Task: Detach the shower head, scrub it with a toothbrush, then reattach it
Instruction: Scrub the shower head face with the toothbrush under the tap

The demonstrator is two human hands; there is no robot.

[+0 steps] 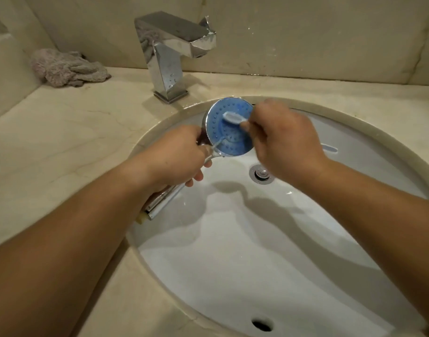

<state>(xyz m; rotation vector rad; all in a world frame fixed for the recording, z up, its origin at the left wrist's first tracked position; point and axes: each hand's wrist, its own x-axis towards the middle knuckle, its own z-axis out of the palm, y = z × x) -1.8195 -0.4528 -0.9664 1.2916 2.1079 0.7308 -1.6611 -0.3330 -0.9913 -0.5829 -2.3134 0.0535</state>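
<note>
Blue nozzle face of the shower head (229, 128) is tilting up toward you, sitting over the back rim of the sink (354, 122), just in front of the faucet (171, 57). It's detached and you're mid-scrub.

Your left hand (177, 156) is wrapping its grip round the chrome neck just below the head; the handle is running down past your wrist toward the near-left rim of the sink. Your right hand (285, 142) is pinching the toothbrush (234, 117) close to its bristle end, bristles lying on the upper part of the blue face.

To do this step well, in my judgement:
- Be keeping the head over the sink so runoff is dropping toward the drain (261, 173), not the worktop (62, 132).
- Be working ring by ring across the nozzle dots; the lower half looks like it's needing passes too.
- Short strokes, light pressure; that close pinch is giving you control, so hold it.
- Be bracing the left wrist so the face isn't rocking under the brush.

Pose: both forearms are reaching in from the near side and converging on the head, right wrist bending down over the face, left hand knuckles up.

Cloth (67, 68) is lying left of the faucet, handy for drying before reattaching.
</note>
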